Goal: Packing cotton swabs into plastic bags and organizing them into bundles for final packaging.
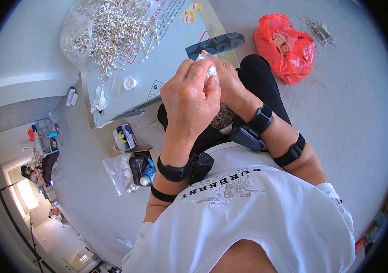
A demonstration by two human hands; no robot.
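Observation:
In front of my chest, both hands hold a small clear pack with white cotton-swab tips (210, 72) showing through it. My left hand (189, 93) is closed on its near left side, thumb and fingers bent round it. From the right, the fingers of my right hand (228, 81) close on the pack, partly hidden behind it and the left hand. Beyond my hands, a large heap of loose cotton swabs (116, 34) lies on a printed flat surface (175, 54). More swabs (222, 117) show between my legs, mostly hidden by my forearms.
A dark translucent strip (216, 43) and yellow cards (188, 17) lie on the surface, with a white round container (129, 83) and crumpled tissue (99, 100). On the floor are a red bag (303, 57) of small boxes, scattered swabs (319, 32) and an open carton (146, 157).

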